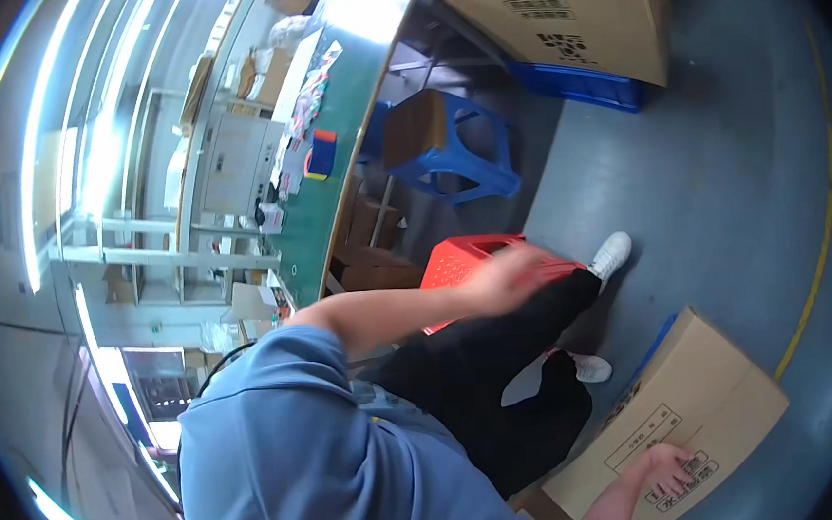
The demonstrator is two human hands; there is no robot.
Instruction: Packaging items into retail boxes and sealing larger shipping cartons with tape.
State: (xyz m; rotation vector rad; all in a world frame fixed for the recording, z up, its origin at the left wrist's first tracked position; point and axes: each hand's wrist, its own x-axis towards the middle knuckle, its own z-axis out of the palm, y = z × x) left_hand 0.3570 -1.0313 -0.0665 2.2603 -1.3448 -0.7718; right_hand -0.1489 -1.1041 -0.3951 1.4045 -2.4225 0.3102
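Note:
Blurred by motion, my left hand (510, 279) is in front of a red plastic stool (448, 265), just above my black-trousered leg. Its fingers are smeared, so I cannot make out their shape or whether they hold anything. At the lower right, my right hand (669, 472) is against the printed side of a brown cardboard carton (714, 383). The fingers of that hand are stretched out and apart, with nothing in them. A strip of blue shows along the carton's far edge. Part of the red stool is hidden by my left arm and leg.
A blue stool (495, 151) with a brown top stands beside a green-topped workbench (302, 244) covered with small items. At the upper right, an open carton (603, 25) rests on a blue crate (588, 85). A yellow line (817, 267) crosses the grey floor.

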